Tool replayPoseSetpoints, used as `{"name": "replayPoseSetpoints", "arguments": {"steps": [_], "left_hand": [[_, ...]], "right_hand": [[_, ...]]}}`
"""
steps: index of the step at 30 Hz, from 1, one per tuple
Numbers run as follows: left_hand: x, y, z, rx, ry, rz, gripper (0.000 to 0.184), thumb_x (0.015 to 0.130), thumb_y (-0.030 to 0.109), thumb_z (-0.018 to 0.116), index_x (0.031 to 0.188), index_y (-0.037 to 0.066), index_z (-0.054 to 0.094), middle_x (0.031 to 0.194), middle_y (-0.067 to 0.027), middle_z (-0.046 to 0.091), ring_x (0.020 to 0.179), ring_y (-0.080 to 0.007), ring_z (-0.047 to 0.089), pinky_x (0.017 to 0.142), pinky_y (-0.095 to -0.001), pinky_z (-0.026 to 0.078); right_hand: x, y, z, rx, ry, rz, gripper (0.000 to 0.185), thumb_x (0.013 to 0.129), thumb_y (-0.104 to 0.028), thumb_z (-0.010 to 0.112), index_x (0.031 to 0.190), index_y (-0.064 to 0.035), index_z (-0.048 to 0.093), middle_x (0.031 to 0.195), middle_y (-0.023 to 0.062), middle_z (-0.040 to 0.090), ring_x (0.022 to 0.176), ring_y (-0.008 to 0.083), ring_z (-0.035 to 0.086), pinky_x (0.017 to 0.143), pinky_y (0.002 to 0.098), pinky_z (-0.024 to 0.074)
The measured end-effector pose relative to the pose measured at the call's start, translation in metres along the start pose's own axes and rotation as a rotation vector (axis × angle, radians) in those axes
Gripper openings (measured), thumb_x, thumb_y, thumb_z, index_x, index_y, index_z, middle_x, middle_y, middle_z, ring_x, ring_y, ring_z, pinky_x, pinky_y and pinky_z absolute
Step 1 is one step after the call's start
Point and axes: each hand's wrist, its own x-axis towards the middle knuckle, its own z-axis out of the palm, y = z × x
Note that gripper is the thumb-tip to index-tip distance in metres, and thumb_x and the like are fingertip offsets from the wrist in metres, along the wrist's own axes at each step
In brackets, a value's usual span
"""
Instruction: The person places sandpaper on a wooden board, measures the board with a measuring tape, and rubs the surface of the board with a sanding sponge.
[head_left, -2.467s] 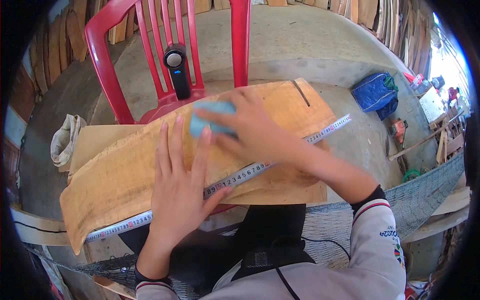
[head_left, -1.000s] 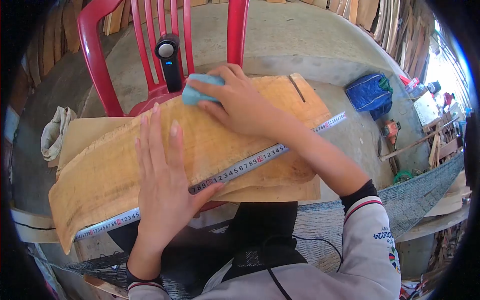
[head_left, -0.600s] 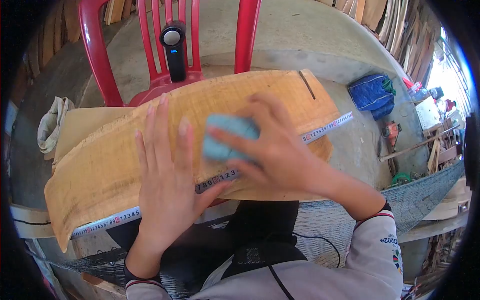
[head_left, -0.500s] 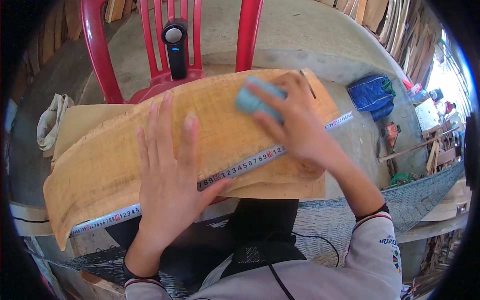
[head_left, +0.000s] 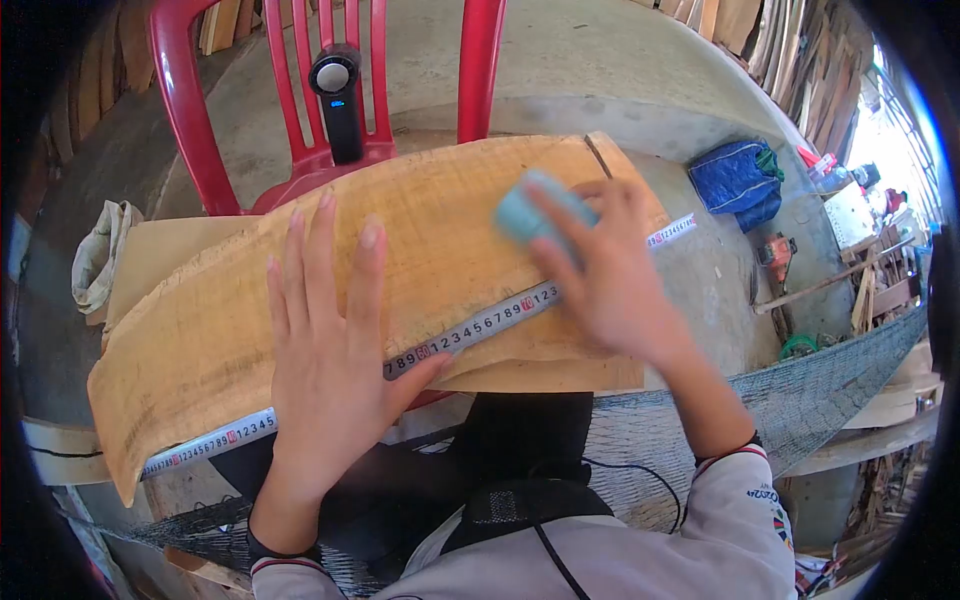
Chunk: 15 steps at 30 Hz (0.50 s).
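A long, curved wooden board (head_left: 450, 230) with a rough upper edge lies across in front of me. Along its near side runs a silver measuring tape (head_left: 490, 325) with black and red numbers. My left hand (head_left: 328, 350) rests flat with fingers spread on the board and covers part of the tape, its thumb beside the numbers. Over the board's right half, my right hand (head_left: 615, 270) is closed around a light blue block (head_left: 540, 210). Motion blurs the block, so its exact kind does not show. A dark slot marks the board's right end.
Behind the board stands a red plastic chair (head_left: 190, 110) with a black handheld fan (head_left: 340, 105) on it. A cardboard sheet (head_left: 175, 245) lies beneath the board. A blue bag (head_left: 735, 180) and an orange tool (head_left: 777, 255) are at right; netting (head_left: 810, 405) hangs near me.
My right hand and the light blue block have shifted slightly right and down over the board. The left hand stays flat in place, while the whole view shifts a little.
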Motion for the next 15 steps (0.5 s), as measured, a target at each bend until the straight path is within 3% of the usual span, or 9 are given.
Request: {"name": "replayPoseSetpoints", "arguments": {"steps": [2, 5, 8, 10, 13, 15], "left_hand": [[0.000, 0.001, 0.000, 0.010, -0.010, -0.011, 0.122, 0.067, 0.035, 0.093, 0.165, 0.010, 0.024, 0.167, -0.0312, 0.019, 0.152, -0.0555, 0.021, 0.120, -0.0674, 0.023], [0.000, 0.003, -0.001, 0.042, -0.016, -0.024, 0.124, 0.066, 0.034, 0.094, 0.164, 0.007, 0.023, 0.167, -0.0299, 0.021, 0.153, -0.0529, 0.022, 0.122, -0.0645, 0.022], [0.002, 0.006, -0.003, 0.097, -0.024, -0.030, 0.129, 0.064, 0.032, 0.095, 0.163, 0.000, 0.019, 0.168, -0.0273, 0.023, 0.155, -0.0474, 0.023, 0.125, -0.0582, 0.021], [0.004, 0.008, -0.004, 0.109, -0.048, -0.036, 0.129, 0.064, 0.032, 0.095, 0.163, 0.000, 0.019, 0.167, -0.0269, 0.025, 0.155, -0.0474, 0.024, 0.125, -0.0570, 0.022], [0.005, 0.007, -0.003, 0.087, -0.037, -0.025, 0.129, 0.063, 0.031, 0.095, 0.163, 0.000, 0.020, 0.166, -0.0265, 0.027, 0.154, -0.0473, 0.026, 0.125, -0.0548, 0.025], [0.005, 0.005, -0.004, 0.034, -0.029, -0.023, 0.123, 0.066, 0.032, 0.094, 0.164, 0.005, 0.024, 0.165, -0.0292, 0.025, 0.152, -0.0511, 0.026, 0.122, -0.0592, 0.026]], "right_hand": [[0.012, 0.051, 0.006, -0.189, 0.104, 0.107, 0.044, 0.098, -0.026, 0.067, 0.139, -0.0088, 0.066, 0.123, 0.0266, 0.055, 0.117, 0.0436, 0.048, 0.102, 0.0514, 0.0432], [0.018, 0.063, 0.005, -0.237, 0.166, 0.157, 0.043, 0.097, -0.021, 0.067, 0.137, -0.0057, 0.067, 0.119, 0.0259, 0.055, 0.114, 0.0424, 0.049, 0.101, 0.0502, 0.0437], [0.009, 0.004, -0.005, -0.222, 0.242, 0.034, 0.042, 0.095, -0.017, 0.068, 0.134, -0.0023, 0.067, 0.114, 0.0243, 0.056, 0.111, 0.0412, 0.050, 0.099, 0.0499, 0.0441], [0.007, -0.026, 0.006, 0.009, 0.125, -0.019, 0.040, 0.093, -0.015, 0.070, 0.130, -0.0002, 0.068, 0.114, 0.0221, 0.055, 0.110, 0.0400, 0.050, 0.098, 0.0504, 0.0439], [0.020, -0.015, 0.018, 0.123, 0.248, -0.001, 0.041, 0.092, -0.016, 0.071, 0.129, 0.0005, 0.068, 0.115, 0.0202, 0.055, 0.110, 0.0391, 0.050, 0.096, 0.0499, 0.0439], [0.021, -0.012, 0.012, 0.086, 0.210, -0.021, 0.039, 0.092, -0.017, 0.071, 0.128, -0.0008, 0.069, 0.118, 0.0205, 0.056, 0.111, 0.0394, 0.051, 0.097, 0.0497, 0.0439]]}}
